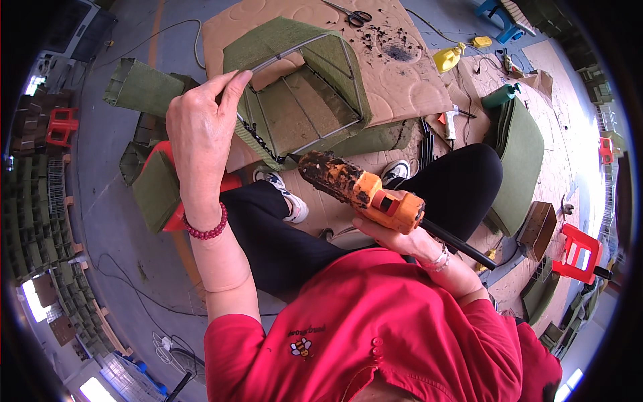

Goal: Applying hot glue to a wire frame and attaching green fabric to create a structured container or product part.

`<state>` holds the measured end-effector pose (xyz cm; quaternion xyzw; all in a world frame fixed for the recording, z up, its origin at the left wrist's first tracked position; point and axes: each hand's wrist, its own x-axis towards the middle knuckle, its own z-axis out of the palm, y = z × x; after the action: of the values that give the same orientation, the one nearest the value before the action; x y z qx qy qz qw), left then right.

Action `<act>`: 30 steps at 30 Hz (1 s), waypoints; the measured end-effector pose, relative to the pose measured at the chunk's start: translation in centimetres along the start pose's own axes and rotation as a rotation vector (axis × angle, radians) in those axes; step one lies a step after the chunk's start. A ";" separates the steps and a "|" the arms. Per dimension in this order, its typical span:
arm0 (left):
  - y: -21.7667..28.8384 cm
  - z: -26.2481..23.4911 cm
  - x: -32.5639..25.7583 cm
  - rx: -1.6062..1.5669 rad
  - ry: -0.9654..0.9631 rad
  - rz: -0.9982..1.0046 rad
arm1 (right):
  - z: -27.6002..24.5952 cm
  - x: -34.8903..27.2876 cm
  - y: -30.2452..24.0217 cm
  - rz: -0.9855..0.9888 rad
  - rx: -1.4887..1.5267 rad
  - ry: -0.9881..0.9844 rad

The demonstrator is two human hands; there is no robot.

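Note:
My left hand (201, 130) pinches the edge of a green fabric-covered wire frame box (301, 94), fingers on its near left corner. The box stands tilted on a sheet of brown cardboard (402, 74), its open side facing me with metal wires showing. An orange hot glue gun (365, 191), crusted with dark old glue at the nozzle, is gripped in my right hand (402, 238). A black glue stick (462, 244) sticks out of its back. The nozzle points at the box's lower front edge, a short gap away. My legs in black trousers stretch out below.
Scissors (351, 15) and burnt black crumbs lie on the cardboard's far side. A second glue gun (450, 122), a yellow bottle (447, 57), stacked green fabric (519, 157), finished green boxes (144, 87), a red stool (579, 251) and floor cables surround me.

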<state>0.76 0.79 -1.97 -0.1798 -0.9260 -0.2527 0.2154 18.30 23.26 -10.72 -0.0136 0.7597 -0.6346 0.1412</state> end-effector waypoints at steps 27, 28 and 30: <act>-0.1 0.0 0.2 0.027 -0.006 -0.011 | -0.6 -1.1 -0.3 0.175 0.138 0.040; -0.1 -0.1 0.2 0.025 -0.006 -0.016 | -0.4 -1.2 0.0 0.135 0.159 0.082; 0.1 -0.2 0.2 0.023 -0.006 -0.022 | -0.3 -1.2 0.2 0.095 0.178 0.124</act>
<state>0.65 0.78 -1.69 -0.1678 -0.9314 -0.2440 0.2117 19.42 23.85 -10.60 0.0745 0.7073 -0.6918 0.1247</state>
